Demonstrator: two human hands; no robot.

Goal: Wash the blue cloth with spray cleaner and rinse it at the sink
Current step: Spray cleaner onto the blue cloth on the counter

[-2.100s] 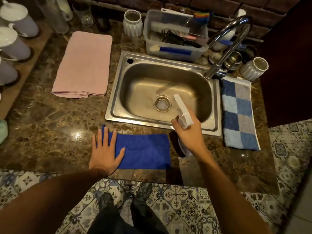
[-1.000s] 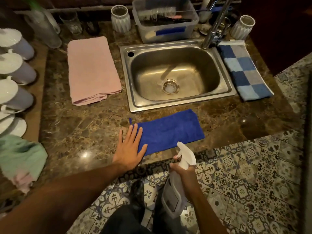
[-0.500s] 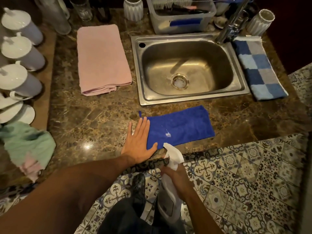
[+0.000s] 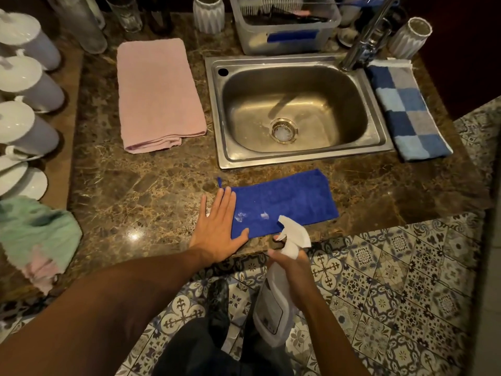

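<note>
The blue cloth [image 4: 284, 202] lies flat on the brown stone counter, just in front of the steel sink [image 4: 298, 112]. Two white foam spots sit on its near left part. My left hand [image 4: 218, 229] presses flat on the cloth's left end, fingers straight. My right hand [image 4: 291, 263] grips the neck of a white spray bottle [image 4: 273, 302], held below the counter's front edge with its nozzle aimed at the cloth. The tap [image 4: 363, 47] stands at the sink's back right corner.
A folded pink towel [image 4: 158, 93] lies left of the sink and a blue checked towel [image 4: 406, 109] to its right. A clear tub of brushes [image 4: 284, 25] and white cups stand behind. White lidded jugs [image 4: 24, 85] line the left. A green cloth [image 4: 35, 234] hangs at the near left.
A second foam spot has appeared on the cloth beside the first. The bottle came down from over the sink to the counter's front edge. My left hand stayed on the cloth.
</note>
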